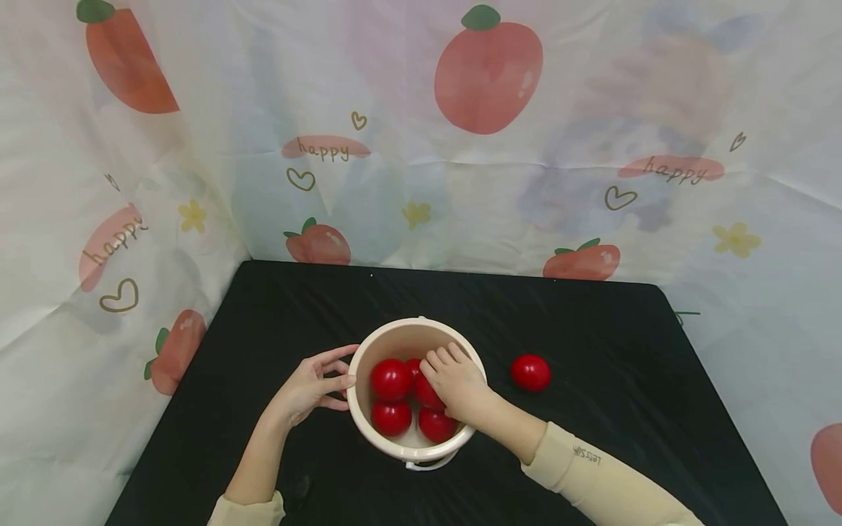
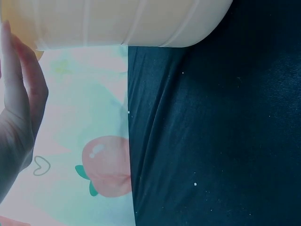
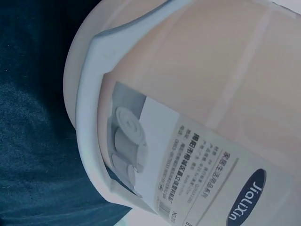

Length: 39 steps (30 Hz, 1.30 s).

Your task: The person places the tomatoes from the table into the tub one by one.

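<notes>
A cream bucket (image 1: 365, 431) stands on the black-covered table with several shiny red balls (image 1: 391, 380) inside it. My right hand (image 1: 457, 383) reaches over the right rim into the bucket, fingers curved over a red ball (image 1: 427, 394) that the hand partly hides. At the bucket's left side, my left hand (image 1: 309, 387) touches the outer wall near the rim with fairly straight, spread fingers. The left wrist view shows those fingers (image 2: 28, 80) alongside the bucket wall. One more red ball (image 1: 531, 373) lies on the table, right of the bucket.
A white handle (image 3: 89, 117) hangs down the bucket's near side, over a printed label (image 3: 197, 174). The black cloth (image 1: 625, 409) covers the table. Behind and to the left hangs a pale curtain (image 1: 395, 88) printed with fruit, hearts and flowers.
</notes>
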### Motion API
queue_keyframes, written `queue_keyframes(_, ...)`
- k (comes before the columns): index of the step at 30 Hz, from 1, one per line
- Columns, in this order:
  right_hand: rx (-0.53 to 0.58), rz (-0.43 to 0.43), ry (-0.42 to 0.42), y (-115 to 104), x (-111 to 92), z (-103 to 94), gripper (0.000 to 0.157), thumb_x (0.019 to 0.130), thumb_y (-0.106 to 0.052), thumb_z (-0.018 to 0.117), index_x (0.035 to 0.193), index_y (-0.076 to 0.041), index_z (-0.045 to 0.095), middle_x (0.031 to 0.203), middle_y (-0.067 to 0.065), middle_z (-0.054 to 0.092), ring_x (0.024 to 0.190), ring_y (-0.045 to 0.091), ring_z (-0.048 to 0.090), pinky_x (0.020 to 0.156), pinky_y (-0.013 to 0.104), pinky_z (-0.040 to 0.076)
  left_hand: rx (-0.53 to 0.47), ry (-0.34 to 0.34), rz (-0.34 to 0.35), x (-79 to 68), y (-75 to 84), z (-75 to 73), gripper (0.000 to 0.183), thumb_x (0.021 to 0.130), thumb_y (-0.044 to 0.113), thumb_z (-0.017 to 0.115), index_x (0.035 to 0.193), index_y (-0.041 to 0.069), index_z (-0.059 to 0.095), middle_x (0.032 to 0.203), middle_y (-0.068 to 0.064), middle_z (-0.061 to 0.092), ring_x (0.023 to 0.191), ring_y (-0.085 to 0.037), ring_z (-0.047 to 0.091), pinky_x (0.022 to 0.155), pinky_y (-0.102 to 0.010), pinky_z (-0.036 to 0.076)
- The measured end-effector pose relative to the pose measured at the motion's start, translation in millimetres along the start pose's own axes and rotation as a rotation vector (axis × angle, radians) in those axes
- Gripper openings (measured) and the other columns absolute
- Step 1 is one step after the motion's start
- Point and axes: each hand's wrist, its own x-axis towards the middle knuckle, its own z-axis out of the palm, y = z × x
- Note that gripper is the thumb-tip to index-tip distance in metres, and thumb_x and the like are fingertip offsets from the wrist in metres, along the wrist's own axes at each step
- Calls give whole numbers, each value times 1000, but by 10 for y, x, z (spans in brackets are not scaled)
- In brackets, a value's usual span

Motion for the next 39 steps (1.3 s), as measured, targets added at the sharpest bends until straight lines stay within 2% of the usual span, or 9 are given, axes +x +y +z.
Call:
queue_keyframes(8,35,13,10,0,1,-14,80,48,-41,87,114,-15,49,104,3,49,99,21,42,94,40,31,-1,3,-3,-1,-2,1,59,83,6,65,136,3,40,89,-11,56,75,-26,65,65,-45,56)
queue_keyframes(12,130,3,31,46,-17,-64,79,51,-39,86,116,-15,49,106,4,48,102,22,42,94,41,31,-6,0,-2,2,-5,1,59,83,6,66,136,3,40,90,-11,56,76,-26,65,65,-45,56)
queue_keyframes(15,224,2,111,139,-41,-141,75,59,-39,84,121,-15,48,114,5,48,109,23,41,98,44,30,-4,0,0,-2,-2,1,60,83,6,66,136,3,40,90,-11,56,77,-26,65,65,-45,56)
queue_keyframes(18,274,45,243,298,-85,-232,67,68,-34,78,125,-15,48,121,6,47,114,24,41,100,49,28,-3,1,-1,-5,1,-2,60,82,8,67,136,3,40,89,-10,55,78,-25,65,65,-45,56)
queue_keyframes(22,284,171,383,579,-172,-273,60,75,-29,72,128,-16,46,126,8,46,116,26,40,99,53,28,-6,4,-4,-5,-2,-6,61,82,9,67,136,3,40,88,-9,55,79,-24,64,65,-45,56)
queue_keyframes(26,335,340,421,830,-292,-182,63,78,-30,70,132,-15,41,130,11,42,118,29,37,97,56,24,-10,5,-10,-9,-8,-5,61,82,8,67,137,3,40,88,-9,55,78,-24,65,65,-45,56)
queue_keyframes(32,428,579,385,1066,-542,146,68,77,-34,70,134,-13,37,131,15,38,118,33,34,95,59,21,-7,0,-9,-10,-4,3,61,83,8,66,137,3,39,89,-10,55,75,-25,65,65,-44,56)
queue_keyframes(35,483,655,329,1105,-673,356,71,76,-35,70,134,-12,35,131,18,36,118,36,32,94,61,19,-2,3,-7,-10,1,5,60,83,8,66,137,3,40,89,-10,55,74,-24,65,65,-44,56)
queue_keyframes(39,540,716,258,1082,-833,654,75,74,-36,71,134,-9,34,130,21,36,117,40,31,93,64,17,-1,6,-9,-10,4,4,60,83,8,67,136,3,40,89,-10,55,74,-24,65,65,-44,56)
